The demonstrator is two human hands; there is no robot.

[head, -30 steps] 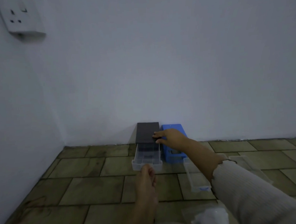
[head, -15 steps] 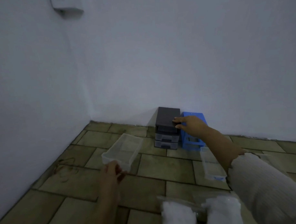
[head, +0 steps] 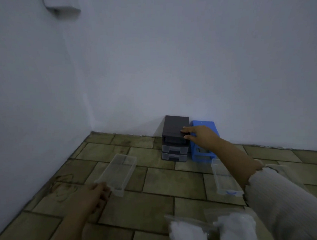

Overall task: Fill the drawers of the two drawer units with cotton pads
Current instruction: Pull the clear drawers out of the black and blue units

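**Setting the pulled drawer down within reach of the cotton**

The left hand [head: 95, 194] has its fingers curled round the near end of a clear, shallow, rectangular plastic drawer [head: 118, 173], which sits low over the tiled floor [head: 144, 208] to the left of the units; whether its base already touches the tiles I cannot tell. The right hand [head: 199, 136] lies with fingers mostly straight on the front right corner of the dark grey plastic drawer unit [head: 175, 137], steadying it and gripping nothing.

To do this step well, I would lay the drawer flat and square on the tiles, open side up, close enough to the transparent bags of white cotton pads [head: 186, 232] at the bottom edge of the view that filling needs no reaching. The steadying hand can let go only once the grey unit stands firm, since it looks light and might tip.

The grey unit stands against the wall, its top slot empty and two clear drawers left in the slots below. Touching its right side is the bright blue plastic drawer unit [head: 202, 125], whose frame shows open slots. Another clear plastic drawer with a blue mark at its near end [head: 222, 180] lies on the floor in front of the blue unit, partly hidden by the right forearm. No drawer in view appears to hold cotton yet, so filling seems still to begin.
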